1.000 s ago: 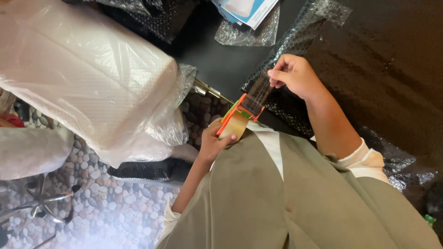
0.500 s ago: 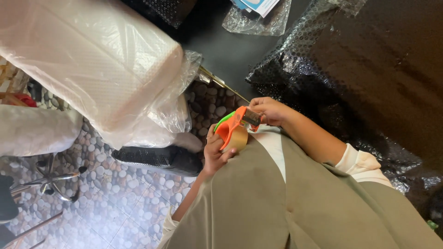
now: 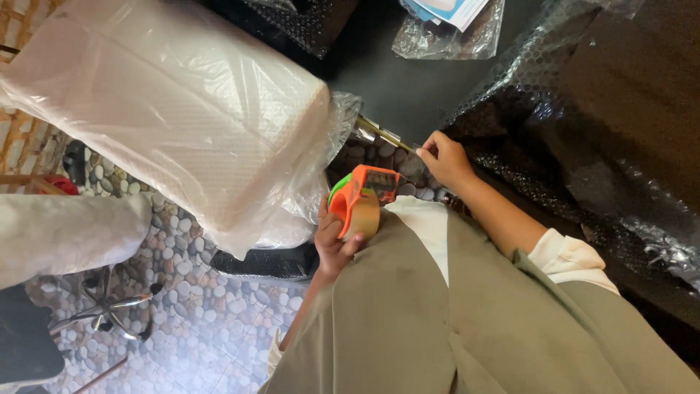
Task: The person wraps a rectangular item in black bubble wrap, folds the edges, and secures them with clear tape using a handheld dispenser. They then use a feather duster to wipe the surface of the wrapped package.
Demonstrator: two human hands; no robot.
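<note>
Fingers [image 3: 430, 149] pinching barely visible clear tape off orange dispenser [image 3: 359, 198].

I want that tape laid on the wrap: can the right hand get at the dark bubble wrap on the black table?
Probably yes: the right hand hovers at the dark bubble wrap's edge, pinching clear tape; nothing lies between them.

A big white roll wrapped in clear plastic film [image 3: 175, 109] fills the upper left, its loose wrap bunched at the right end. At the top edge, on the dark table [image 3: 394, 80], a clear plastic bag [image 3: 456, 36] holds a flat white-and-blue printed packet [image 3: 445, 9] (mostly cut off by the frame).
</note>
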